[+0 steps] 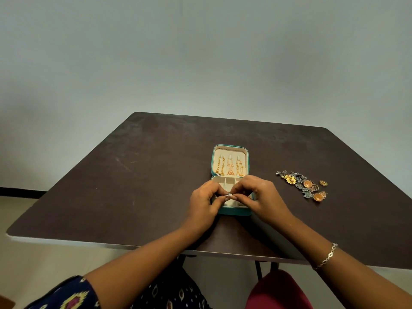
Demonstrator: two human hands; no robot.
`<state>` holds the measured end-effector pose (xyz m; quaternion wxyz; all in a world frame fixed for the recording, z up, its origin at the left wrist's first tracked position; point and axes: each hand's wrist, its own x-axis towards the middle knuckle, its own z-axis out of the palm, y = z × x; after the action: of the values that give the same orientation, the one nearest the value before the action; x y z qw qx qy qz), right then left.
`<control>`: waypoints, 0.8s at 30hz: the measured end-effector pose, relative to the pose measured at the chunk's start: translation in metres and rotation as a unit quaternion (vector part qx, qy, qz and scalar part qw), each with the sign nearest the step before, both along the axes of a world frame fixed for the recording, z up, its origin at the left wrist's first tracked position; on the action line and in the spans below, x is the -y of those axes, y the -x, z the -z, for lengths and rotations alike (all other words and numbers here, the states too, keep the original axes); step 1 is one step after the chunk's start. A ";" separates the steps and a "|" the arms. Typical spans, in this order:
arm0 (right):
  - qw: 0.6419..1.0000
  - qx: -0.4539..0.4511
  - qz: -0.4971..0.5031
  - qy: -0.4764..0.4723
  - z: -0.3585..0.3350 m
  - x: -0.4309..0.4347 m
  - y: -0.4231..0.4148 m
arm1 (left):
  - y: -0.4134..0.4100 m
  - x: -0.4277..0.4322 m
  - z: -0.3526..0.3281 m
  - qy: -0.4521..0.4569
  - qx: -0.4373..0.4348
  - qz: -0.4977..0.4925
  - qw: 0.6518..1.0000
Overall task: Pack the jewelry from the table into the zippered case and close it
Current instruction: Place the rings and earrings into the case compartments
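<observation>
While the zippered case (234, 212) lies open at the centre of the dark surface (133, 175), a small stone-set ring (229, 194) is pinched over its compartments by the curled fingertips of the left hand (204, 197) and right hand (260, 195). Three gold chains (229, 167) are hung in the lid. Loose earrings (303, 185) are heaped at 3 o'clock, well apart.

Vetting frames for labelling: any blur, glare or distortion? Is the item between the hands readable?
Head view: wide-angle splay in the table edges; dim, even light, soft shadows, no hard glare. The silvery piece pinched by left hand and right hand over the case is too small and soft to identify; the loose jewelry pile is mildly soft.
</observation>
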<state>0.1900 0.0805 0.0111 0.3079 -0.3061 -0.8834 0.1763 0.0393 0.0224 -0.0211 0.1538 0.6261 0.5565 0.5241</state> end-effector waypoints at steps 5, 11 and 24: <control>0.998 0.010 0.038 -0.040 -0.012 -0.012 -0.008 | -0.001 0.001 -0.001 0.008 -0.013 0.012 1.000; 0.987 0.098 0.120 -0.046 -0.017 -0.034 -0.014 | -0.002 0.002 -0.003 0.012 -0.029 0.010 0.999; 0.980 0.164 0.112 -0.031 -0.008 -0.034 -0.005 | -0.001 0.002 -0.003 0.014 -0.036 0.012 0.999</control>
<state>0.1948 0.1150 0.0191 0.1864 -0.4179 -0.8871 0.0605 0.0408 0.0207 -0.0181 0.1489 0.6489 0.5615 0.4914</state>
